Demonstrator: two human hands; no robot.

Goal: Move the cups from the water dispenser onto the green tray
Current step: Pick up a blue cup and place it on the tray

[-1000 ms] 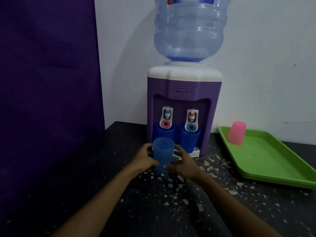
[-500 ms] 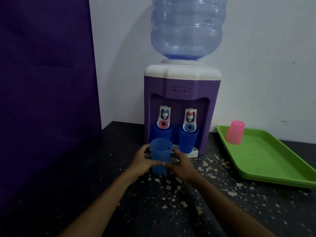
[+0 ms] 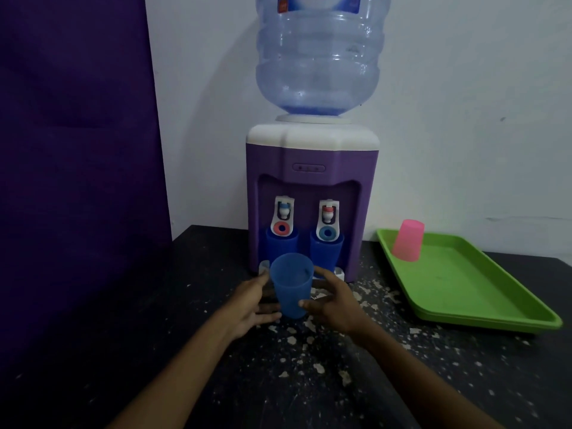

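Blue cup (image 3: 292,286) upright before dispenser (image 3: 312,205); left hand (image 3: 252,300) and right hand (image 3: 334,301) cradle it, fingers loosely curled around.

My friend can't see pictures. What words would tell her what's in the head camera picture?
Two bare hands, left hand and right hand, cup an upright light blue cup over a speckled black table. Behind it, a purple water dispenser has two dark blue cups under its taps. At right, an upside-down pink cup sits on a green tray.
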